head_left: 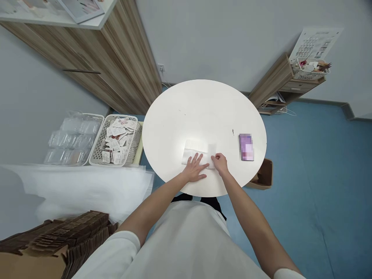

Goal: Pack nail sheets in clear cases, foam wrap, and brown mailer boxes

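A thin white folded sheet (189, 156) lies near the front edge of the round white table (200, 102); whether it is paper or foam I cannot tell. My left hand (194, 169) rests flat on the sheet's front part, its fingers spread. At the sheet's right end, my right hand (220, 162) is closed, thumb and fingertips pinching the edge beside a raised or folded flap (212, 148). A purple and pink item (246, 147), blurred into blocks, lies farther right on the table, apart from both hands.
Left of the table stand a white basket of printed cards (116, 141) and another with clear plastic packs (74, 133). White sheets (87, 186) and stacked brown cardboard (58, 244) are at lower left. An open brown box (265, 174) sits below the table's right edge.
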{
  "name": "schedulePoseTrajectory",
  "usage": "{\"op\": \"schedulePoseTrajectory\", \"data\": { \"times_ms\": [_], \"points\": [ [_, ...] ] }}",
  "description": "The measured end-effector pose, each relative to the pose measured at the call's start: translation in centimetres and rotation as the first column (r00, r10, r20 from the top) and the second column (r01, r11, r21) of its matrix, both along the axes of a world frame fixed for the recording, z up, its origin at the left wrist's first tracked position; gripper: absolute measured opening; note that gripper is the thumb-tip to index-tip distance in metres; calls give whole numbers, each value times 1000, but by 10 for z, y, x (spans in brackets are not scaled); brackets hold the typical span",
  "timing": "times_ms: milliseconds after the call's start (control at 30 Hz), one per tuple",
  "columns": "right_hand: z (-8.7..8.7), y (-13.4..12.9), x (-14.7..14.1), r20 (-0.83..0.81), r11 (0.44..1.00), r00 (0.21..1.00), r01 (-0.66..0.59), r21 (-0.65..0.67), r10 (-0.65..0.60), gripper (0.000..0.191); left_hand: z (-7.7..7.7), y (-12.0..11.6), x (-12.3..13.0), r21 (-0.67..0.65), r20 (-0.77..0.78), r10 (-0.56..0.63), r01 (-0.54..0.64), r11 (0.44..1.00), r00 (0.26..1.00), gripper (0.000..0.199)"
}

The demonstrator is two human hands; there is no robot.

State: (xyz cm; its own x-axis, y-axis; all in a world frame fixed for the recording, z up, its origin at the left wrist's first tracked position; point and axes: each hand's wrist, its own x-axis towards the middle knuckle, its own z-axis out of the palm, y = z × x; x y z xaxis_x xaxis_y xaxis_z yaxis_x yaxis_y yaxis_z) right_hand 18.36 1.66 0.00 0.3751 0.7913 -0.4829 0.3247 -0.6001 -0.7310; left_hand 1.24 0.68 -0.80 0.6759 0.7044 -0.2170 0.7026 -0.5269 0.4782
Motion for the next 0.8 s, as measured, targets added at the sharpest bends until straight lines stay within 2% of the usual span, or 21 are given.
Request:
{"op": "schedulePoseTrajectory", "data": {
  "times_ms": [100,267,333,433,500,567,633,700,767,800],
  "points": [
    [7,7,-6,-136,999,990,-48,-10,46,13,0,1,-4,-30,79,21,-19,999,997,56],
    [12,15,-14,-230,995,970,-89,-37,78,12,3,3,-7,-79,203,158,-145,986,966,67],
    [10,17,-16,-269,992,958,-115,-46,99,10,4,3,-6,-64,214,170,-160,985,962,70],
    [8,18,-17,-254,987,958,-154,-56,135,13,4,2,-5,21,196,125,-132,991,972,59],
    [8,18,-15,-163,970,961,-236,-54,224,19,3,0,-6,86,158,96,-111,990,983,49],
    [8,15,-12,10,925,925,-379,-32,379,26,0,-2,-7,130,115,103,-118,984,988,41],
    [8,8,-9,227,846,822,-533,-16,522,35,-1,-3,-9,148,92,126,-139,979,988,38],
    [7,0,-10,401,762,689,-646,-38,604,44,-1,-5,-10,142,96,137,-149,978,986,37],
    [4,-9,-15,484,701,582,-707,-97,654,49,0,-8,-13,107,123,163,-176,978,979,38],
    [2,-12,-18,502,682,545,-720,-131,672,51,0,-10,-16,78,136,214,-226,971,967,41]
  ]
}}
